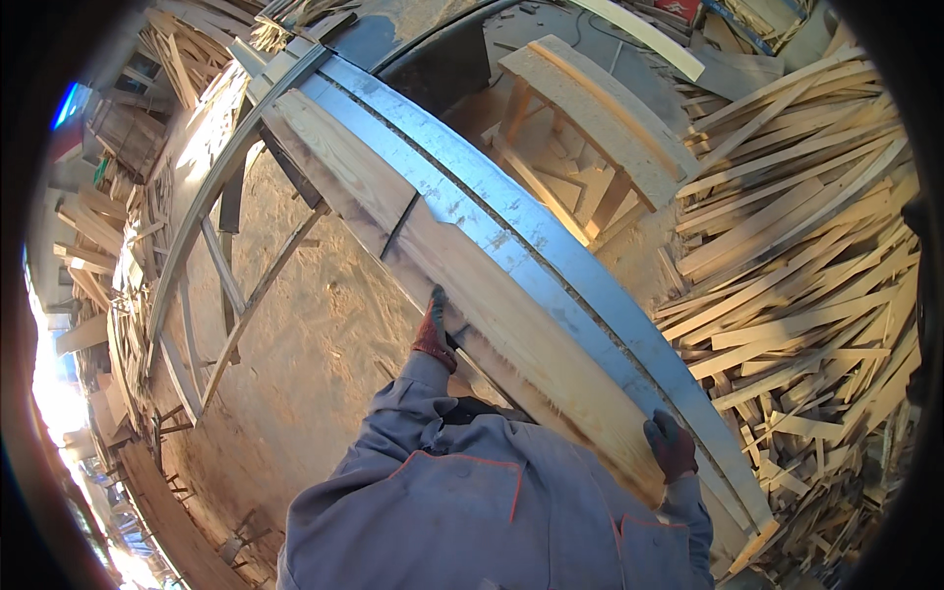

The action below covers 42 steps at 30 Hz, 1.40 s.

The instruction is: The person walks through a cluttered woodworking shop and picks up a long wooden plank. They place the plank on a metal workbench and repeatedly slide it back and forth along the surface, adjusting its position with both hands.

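Left hand (433, 329), gloved, centre of frame: set against the near edge of the long board (536, 359), thumb side uppermost; most fingers hidden, so how tightly it closes I cannot tell. Right hand (672, 447), gloved, lower right: fingers partly curled at the board's other long edge, close to its lower end; cannot tell whether it grips or merely rests.

Work looks like steadying and guiding this board. Best done, I judge, with even pressure from both hands, the board flat and its edge parallel to the dark slot (565, 285). Right fingertips sit near that slot; prudent to treat it as a hazard and have them well clear. Left fingers best away from the dark gap where board ends meet.

Long board: between the hands, slanting from centre to lower right, lying on the metal tabletop (492, 226). Beyond it, toward upper left, a second board (344, 162) lies end to end with it.

Further out: offcut pile (806, 265) along the right, wooden stand (600, 118) at upper right, sawdust-strewn floor (315, 285) left of the tabletop.
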Available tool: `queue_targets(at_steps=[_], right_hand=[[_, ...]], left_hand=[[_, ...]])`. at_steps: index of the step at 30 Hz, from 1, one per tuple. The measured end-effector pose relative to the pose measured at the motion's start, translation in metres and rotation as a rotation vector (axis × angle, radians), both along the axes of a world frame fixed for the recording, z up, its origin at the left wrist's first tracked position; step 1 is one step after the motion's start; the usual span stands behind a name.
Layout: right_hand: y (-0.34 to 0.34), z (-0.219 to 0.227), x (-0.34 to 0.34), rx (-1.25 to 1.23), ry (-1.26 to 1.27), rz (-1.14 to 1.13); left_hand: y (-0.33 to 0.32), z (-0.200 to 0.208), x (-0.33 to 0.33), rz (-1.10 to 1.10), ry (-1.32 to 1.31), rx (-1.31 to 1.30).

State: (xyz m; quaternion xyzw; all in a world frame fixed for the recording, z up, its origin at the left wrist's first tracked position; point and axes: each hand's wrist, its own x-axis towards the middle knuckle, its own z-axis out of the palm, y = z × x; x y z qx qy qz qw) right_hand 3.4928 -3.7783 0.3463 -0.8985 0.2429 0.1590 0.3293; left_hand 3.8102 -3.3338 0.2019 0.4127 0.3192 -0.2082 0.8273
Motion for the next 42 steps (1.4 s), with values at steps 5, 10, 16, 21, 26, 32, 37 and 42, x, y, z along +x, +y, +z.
queue_targets(at_steps=[5, 10, 16, 21, 26, 32, 37, 42], right_hand=[[0.04, 0.002, -0.031, -0.23, -0.09, 0.332], [0.05, -0.007, -0.065, -0.494, -0.231, 0.179], [0.014, -0.008, -0.053, -0.395, -0.191, 0.121], [-0.008, 0.013, -0.02, -0.383, -0.16, 0.075], [-0.055, 0.024, 0.017, -0.154, -0.097, 0.099], [-0.068, 0.024, 0.017, -0.168, -0.194, 0.149], [-0.078, 0.014, 0.019, -0.172, -0.137, 0.115], [-0.098, 0.004, 0.035, -0.111, -0.141, 0.111]], left_hand=[[-0.046, 0.064, 0.031, -0.312, 0.056, 0.686], [-0.07, 0.082, 0.046, -0.135, 0.15, 0.461], [-0.087, 0.089, 0.064, -0.156, -0.01, 0.49], [-0.122, 0.079, 0.092, 0.043, -0.284, 0.335], [-0.156, 0.072, 0.123, -0.046, -0.261, 0.643], [-0.163, 0.082, 0.137, -0.066, -0.233, 0.717], [-0.176, 0.091, 0.148, -0.129, -0.238, 0.674], [-0.192, 0.089, 0.165, -0.142, -0.297, 0.656]])
